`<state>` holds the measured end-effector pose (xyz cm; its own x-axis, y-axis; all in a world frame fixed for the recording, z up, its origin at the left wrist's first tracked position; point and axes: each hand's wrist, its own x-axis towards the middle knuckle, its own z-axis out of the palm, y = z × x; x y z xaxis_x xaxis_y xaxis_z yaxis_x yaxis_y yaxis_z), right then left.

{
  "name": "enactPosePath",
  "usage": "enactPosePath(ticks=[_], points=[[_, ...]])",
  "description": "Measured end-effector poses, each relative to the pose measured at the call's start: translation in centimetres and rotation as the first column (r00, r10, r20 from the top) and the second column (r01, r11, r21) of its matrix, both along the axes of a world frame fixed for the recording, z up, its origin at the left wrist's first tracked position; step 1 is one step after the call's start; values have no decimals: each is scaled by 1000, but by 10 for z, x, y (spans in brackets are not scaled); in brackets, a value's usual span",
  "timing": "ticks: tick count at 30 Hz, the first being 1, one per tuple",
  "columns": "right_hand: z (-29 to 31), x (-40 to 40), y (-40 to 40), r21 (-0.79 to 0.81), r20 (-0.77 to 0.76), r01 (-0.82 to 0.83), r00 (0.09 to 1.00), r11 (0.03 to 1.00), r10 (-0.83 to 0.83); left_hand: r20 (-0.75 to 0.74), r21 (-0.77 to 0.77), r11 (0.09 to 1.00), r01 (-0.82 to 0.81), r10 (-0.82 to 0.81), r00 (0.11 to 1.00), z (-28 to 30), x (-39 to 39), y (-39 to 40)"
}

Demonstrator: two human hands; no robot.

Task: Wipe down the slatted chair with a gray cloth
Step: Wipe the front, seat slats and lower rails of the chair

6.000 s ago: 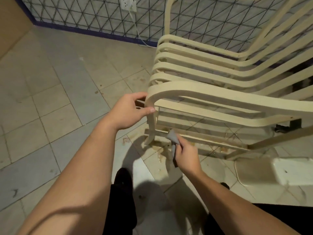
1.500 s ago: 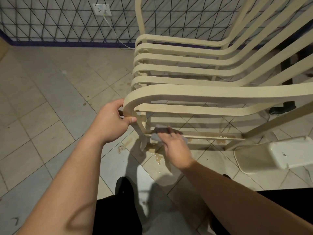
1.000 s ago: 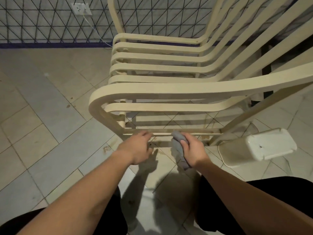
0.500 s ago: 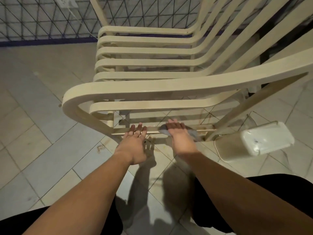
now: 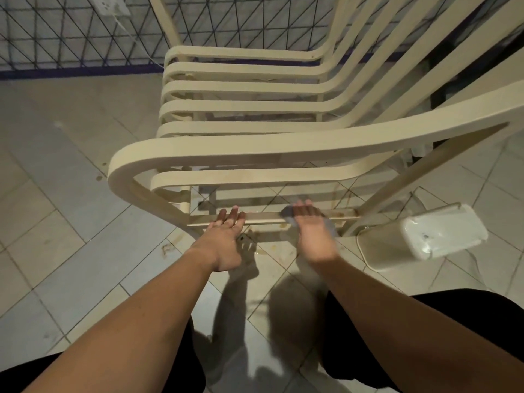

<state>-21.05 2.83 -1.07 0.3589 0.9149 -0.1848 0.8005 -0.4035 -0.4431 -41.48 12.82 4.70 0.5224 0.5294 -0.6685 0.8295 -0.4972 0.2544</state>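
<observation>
Both hands on the chair's [image 5: 255, 148] low side rail [image 5: 263, 216], cloth [image 5: 287, 213] under our right.

Right hand [image 5: 313, 234], at 6 o'clock of the armrest, has straight fingers pressing the cloth flat on the rail, not curled round it. Left hand [image 5: 225, 236], at 9 o'clock of the right, is open, fingertips touching the rail. Tub [image 5: 419, 236] on the floor [image 5: 71, 222] at 3 o'clock.
</observation>
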Motion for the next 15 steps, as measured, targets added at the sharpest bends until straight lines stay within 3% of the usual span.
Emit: enactPosePath(ticks=[3,6,8,10,12,14,15], points=[[2,-35,-5,-37,-72,-130,989,991,128,-1,-6,1000,-7,7,1000,1,1,1],[12,-48,-20,85,-196,-291,933,953,302,-1,-14,1000,-13,13,1000,2,2,3],[11,-36,-30,139,-232,-70,968,988,101,-8,-14,1000,-7,6,1000,4,3,3],[6,-13,-28,142,-166,179,974,974,-154,-8,-20,1000,-7,7,1000,4,3,2],[4,4,-18,57,-57,197,979,979,-194,-6,-22,1000,-15,15,1000,4,2,1],[3,-2,-9,-92,43,91,995,992,-88,-2,-24,999,-20,20,1000,3,2,1],[4,-13,-8,-116,18,21,1000,993,-19,1,-29,999,-23,24,1000,4,2,2]])
